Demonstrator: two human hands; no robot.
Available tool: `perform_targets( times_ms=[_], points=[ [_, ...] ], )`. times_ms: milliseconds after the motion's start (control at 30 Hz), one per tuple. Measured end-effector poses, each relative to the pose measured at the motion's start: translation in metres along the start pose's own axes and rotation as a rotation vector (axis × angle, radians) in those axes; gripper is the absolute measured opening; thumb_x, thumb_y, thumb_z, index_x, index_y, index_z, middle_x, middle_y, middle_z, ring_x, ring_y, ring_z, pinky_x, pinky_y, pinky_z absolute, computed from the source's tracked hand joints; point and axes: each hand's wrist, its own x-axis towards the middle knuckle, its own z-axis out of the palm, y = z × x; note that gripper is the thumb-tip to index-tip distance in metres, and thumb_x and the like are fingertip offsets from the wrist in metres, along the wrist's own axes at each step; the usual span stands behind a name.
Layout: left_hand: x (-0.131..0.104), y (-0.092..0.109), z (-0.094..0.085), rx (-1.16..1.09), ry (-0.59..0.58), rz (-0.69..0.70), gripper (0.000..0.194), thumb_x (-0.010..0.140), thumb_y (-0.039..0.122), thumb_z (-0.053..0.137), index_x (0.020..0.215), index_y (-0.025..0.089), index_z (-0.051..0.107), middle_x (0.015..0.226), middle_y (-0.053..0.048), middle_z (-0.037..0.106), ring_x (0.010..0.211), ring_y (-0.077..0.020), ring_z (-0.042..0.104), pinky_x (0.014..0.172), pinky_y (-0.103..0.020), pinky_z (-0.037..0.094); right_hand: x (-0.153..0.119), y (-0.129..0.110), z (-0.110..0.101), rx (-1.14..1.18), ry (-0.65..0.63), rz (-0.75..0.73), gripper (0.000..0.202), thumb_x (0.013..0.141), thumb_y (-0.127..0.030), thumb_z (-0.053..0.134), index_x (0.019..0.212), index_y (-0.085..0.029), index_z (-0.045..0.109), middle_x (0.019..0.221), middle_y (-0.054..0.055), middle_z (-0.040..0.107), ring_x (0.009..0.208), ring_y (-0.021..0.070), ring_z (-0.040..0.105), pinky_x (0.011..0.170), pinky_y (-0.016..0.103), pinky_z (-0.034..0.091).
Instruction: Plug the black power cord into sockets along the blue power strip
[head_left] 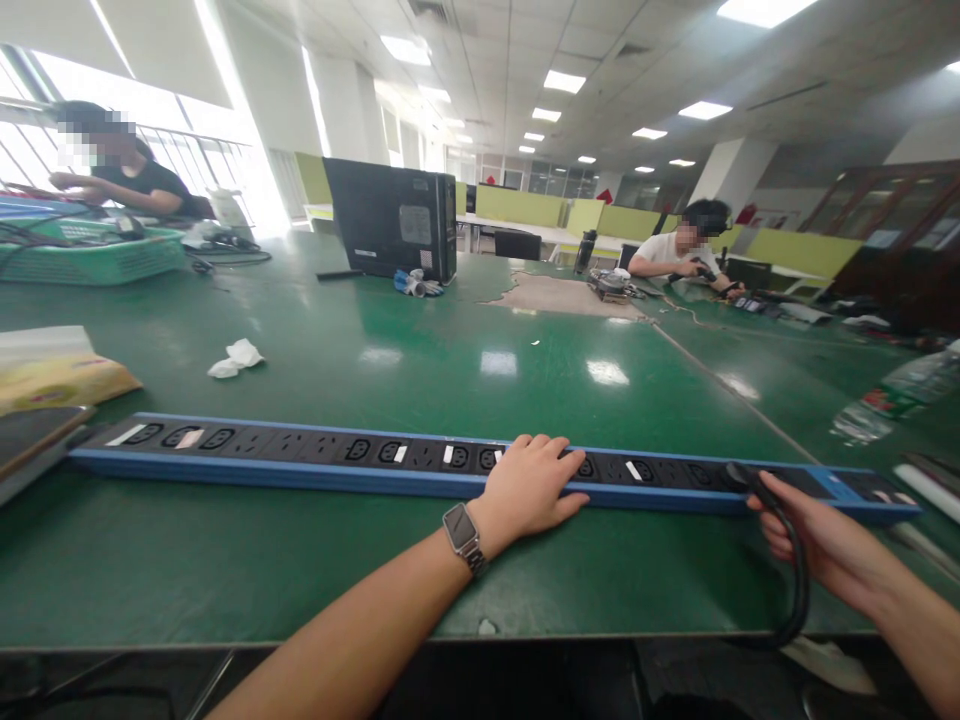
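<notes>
A long blue and black power strip [420, 483] lies across the green table, with a row of sockets and several small white labels. My left hand [531, 485] rests on its middle, fingers spread over the top and the thumb at the near edge; a watch [463, 530] is on that wrist. Near the right end, my right hand [806, 530] grips a thick black cable [796, 570] close to its plug [739, 476]. The plug is at a socket of the strip; how deep it sits cannot be seen. The cable curves down past the table's front edge.
A black computer case [390, 220] stands at the back, gloves [416, 284] beside it. Crumpled tissue [237, 358], a yellow packet [67, 380] and a green basket [97, 255] are left; a plastic bottle [900, 395] is right. Two people sit across the table, left and right.
</notes>
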Motion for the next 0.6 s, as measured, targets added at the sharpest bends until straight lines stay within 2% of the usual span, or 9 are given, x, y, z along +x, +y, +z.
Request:
perform_targets(
  times_ms=[100, 133, 233, 300, 367, 400, 433, 500, 600],
  points=[
    [0.0, 0.0, 0.0, -0.045, 0.019, -0.01, 0.056, 0.092, 0.052, 0.055, 0.136, 0.019, 0.049, 0.128, -0.01, 0.062, 0.114, -0.0288, 0.059, 0.096, -0.043, 0.045, -0.01, -0.02, 0.004, 0.329, -0.103, 0.046, 0.04, 0.082, -0.05, 0.065, 0.06, -0.016, 0.062, 0.043, -0.004, 0.036, 0.036, 0.0047, 0.036, 0.044, 0.029, 0.023],
    [0.0, 0.0, -0.001, -0.069, 0.027, -0.013, 0.06, 0.092, 0.052, 0.056, 0.14, 0.018, 0.045, 0.129, -0.011, 0.062, 0.115, -0.0284, 0.058, 0.097, -0.043, 0.045, -0.015, -0.026, 0.011, 0.358, -0.093, 0.025, 0.04, 0.081, -0.05, 0.066, 0.06, -0.017, 0.062, 0.043, -0.003, 0.037, 0.037, 0.0052, 0.037, 0.043, 0.029, 0.024],
    [-0.001, 0.002, -0.002, -0.152, 0.067, -0.022, 0.075, 0.09, 0.055, 0.058, 0.15, 0.019, 0.03, 0.135, -0.011, 0.059, 0.119, -0.0272, 0.057, 0.099, -0.042, 0.044, -0.036, -0.039, 0.054, 0.134, -0.182, -0.038, 0.043, 0.072, -0.057, 0.072, 0.069, -0.015, 0.067, 0.05, 0.002, 0.054, 0.042, 0.0104, 0.048, 0.044, 0.027, 0.033],
    [-0.002, 0.002, -0.002, -0.195, 0.099, -0.005, 0.078, 0.089, 0.053, 0.06, 0.152, 0.02, 0.027, 0.14, -0.01, 0.056, 0.122, -0.0263, 0.055, 0.1, -0.04, 0.044, -0.053, -0.045, 0.093, -0.076, -0.402, -0.131, 0.046, 0.073, -0.061, 0.07, 0.068, -0.015, 0.067, 0.054, 0.003, 0.06, 0.046, 0.0126, 0.053, 0.046, 0.026, 0.037],
    [-0.005, 0.001, -0.003, -0.206, 0.114, 0.058, 0.066, 0.09, 0.044, 0.06, 0.148, 0.024, 0.036, 0.139, -0.008, 0.057, 0.121, -0.0247, 0.057, 0.099, -0.039, 0.044, -0.067, -0.049, 0.128, -0.18, -0.583, -0.271, 0.048, 0.077, -0.06, 0.066, 0.062, -0.015, 0.064, 0.053, 0.002, 0.06, 0.046, 0.012, 0.053, 0.047, 0.025, 0.039],
    [-0.007, 0.0, -0.005, -0.201, 0.124, 0.091, 0.057, 0.09, 0.039, 0.06, 0.143, 0.025, 0.043, 0.136, -0.006, 0.059, 0.117, -0.0236, 0.059, 0.097, -0.038, 0.044, -0.073, -0.05, 0.141, -0.182, -0.632, -0.329, 0.046, 0.079, -0.058, 0.065, 0.064, -0.015, 0.065, 0.055, 0.002, 0.06, 0.048, 0.0121, 0.054, 0.048, 0.025, 0.04],
    [-0.01, -0.003, -0.007, -0.189, 0.15, 0.108, 0.048, 0.091, 0.036, 0.058, 0.138, 0.027, 0.05, 0.131, -0.005, 0.063, 0.113, -0.0228, 0.061, 0.095, -0.038, 0.045, -0.078, -0.049, 0.149, -0.152, -0.642, -0.371, 0.044, 0.081, -0.057, 0.063, 0.069, -0.015, 0.067, 0.059, 0.003, 0.062, 0.051, 0.0128, 0.057, 0.05, 0.024, 0.042],
    [-0.02, -0.014, -0.015, -0.163, 0.271, 0.055, 0.037, 0.094, 0.037, 0.056, 0.129, 0.026, 0.058, 0.119, -0.006, 0.069, 0.105, -0.0221, 0.063, 0.09, -0.037, 0.046, -0.084, -0.039, 0.155, -0.04, -0.565, -0.405, 0.041, 0.083, -0.056, 0.061, 0.084, -0.016, 0.071, 0.068, 0.004, 0.066, 0.059, 0.0143, 0.061, 0.054, 0.024, 0.046],
    [-0.045, -0.044, -0.033, -0.149, 0.532, -0.2, 0.039, 0.093, 0.047, 0.057, 0.121, 0.02, 0.061, 0.104, -0.009, 0.071, 0.095, -0.0222, 0.065, 0.084, -0.035, 0.049, -0.088, -0.004, 0.146, 0.019, -0.38, -0.372, 0.045, 0.084, -0.059, 0.059, 0.088, -0.016, 0.071, 0.064, 0.002, 0.062, 0.055, 0.0137, 0.058, 0.052, 0.024, 0.045]
  ],
)
